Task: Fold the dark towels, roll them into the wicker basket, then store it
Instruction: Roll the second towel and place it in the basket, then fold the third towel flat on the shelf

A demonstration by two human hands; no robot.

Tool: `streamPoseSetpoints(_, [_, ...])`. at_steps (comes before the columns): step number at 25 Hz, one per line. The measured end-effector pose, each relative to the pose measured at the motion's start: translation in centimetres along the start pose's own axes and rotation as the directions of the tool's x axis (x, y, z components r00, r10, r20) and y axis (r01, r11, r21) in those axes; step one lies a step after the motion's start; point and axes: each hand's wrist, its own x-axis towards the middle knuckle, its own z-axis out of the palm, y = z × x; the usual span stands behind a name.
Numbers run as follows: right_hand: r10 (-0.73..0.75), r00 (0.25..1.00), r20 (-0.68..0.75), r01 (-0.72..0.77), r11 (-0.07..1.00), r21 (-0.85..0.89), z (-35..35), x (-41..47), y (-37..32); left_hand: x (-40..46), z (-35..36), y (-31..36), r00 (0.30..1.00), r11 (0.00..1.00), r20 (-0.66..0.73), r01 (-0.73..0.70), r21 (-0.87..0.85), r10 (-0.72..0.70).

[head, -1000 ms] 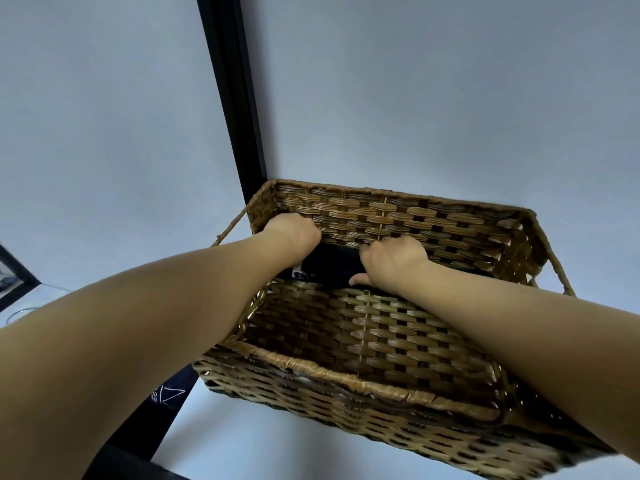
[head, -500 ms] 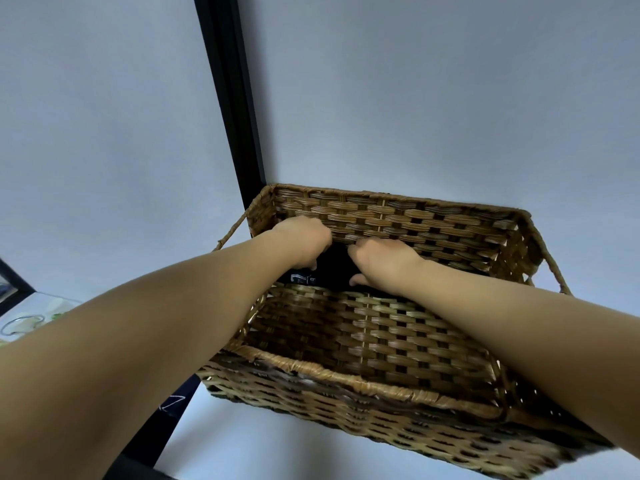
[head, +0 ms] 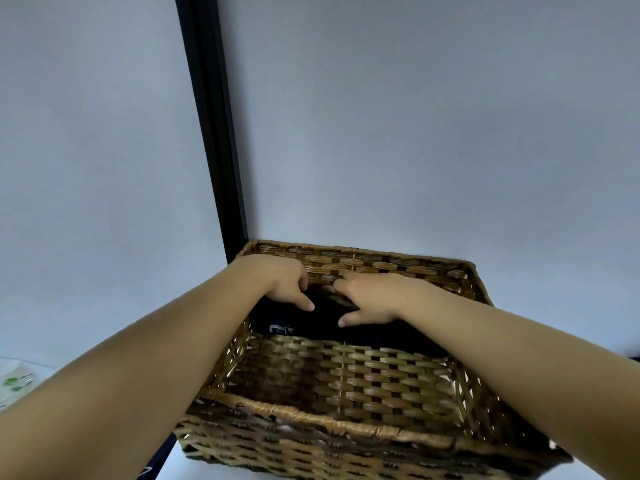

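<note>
- Wicker basket (head: 346, 382) sitting on a pale worktop (head: 194, 469), near rim toward the camera, far wall against a pale wall (head: 415, 116) beside a black upright post (head: 211, 133).
- Dark towel (head: 381, 332) lying as a roll along the foot of the far basket wall, long axis running left to right; a small white label showing near its left end.
- Left hand (head: 280, 284) resting on the left part of the roll, fingers loosely spread, forefinger pointing down onto the cloth.
- Right hand (head: 370, 299) just beside it on the middle of the roll, fingers bent and spread, pressing rather than pinching.
- Both grips touching the towel from above and the near side; right end of the roll uncovered, nearer the right arm.
- Likely step: tucking the roll snug against the far wall; rest of the basket floor bare, so more rolls probably to come before storing.
</note>
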Motion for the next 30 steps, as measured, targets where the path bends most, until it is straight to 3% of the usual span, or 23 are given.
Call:
streamPoseSetpoints(4, [0.03, 0.979, -0.201, -0.04, 0.998, -0.046, -4.2, -4.6, 1.1, -2.8, -3.6, 2.7, 0.975, 0.999, -0.22, -0.042, 0.011, 0.043])
streamPoseSetpoints(7, [0.113, 0.93, -0.35, -0.136, 0.99, -0.043, -6.0, -8.4, 2.8, -4.3, -5.0, 5.0, 0.925, 0.987, -0.372, -0.017, 0.162, 0.076])
streamPoseSetpoints(14, [0.357, 0.807, -0.47, -0.369, 0.927, 0.07, -4.6, -18.3, 8.2, -4.4, -7.3, 13.5, 0.763, 0.932, -0.548, -0.204, 0.3, 0.344])
streamPoseSetpoints(17, [0.445, 0.765, -0.466, -0.455, 0.885, 0.099, -2.6, -23.4, 10.9, -3.5, -7.5, 18.9, 0.711, 0.911, -0.573, -0.273, 0.31, 0.408])
streamPoseSetpoints(23, [0.577, 0.679, -0.454, -0.565, 0.805, 0.179, 2.3, -34.9, 18.0, -2.0, -6.2, 32.9, 0.692, 0.883, -0.55, -0.337, 0.328, 0.468])
streamPoseSetpoints(27, [0.709, 0.597, -0.377, -0.654, 0.701, 0.284, 8.2, -42.4, 23.8, -0.5, -3.5, 42.7, 0.723, 0.857, -0.462, -0.407, 0.316, 0.514])
streamPoseSetpoints(30, [0.781, 0.566, -0.264, -0.707, 0.625, 0.331, 13.2, -45.8, 26.6, 1.6, -0.5, 47.9, 0.771, 0.863, -0.397, -0.485, 0.142, 0.499])
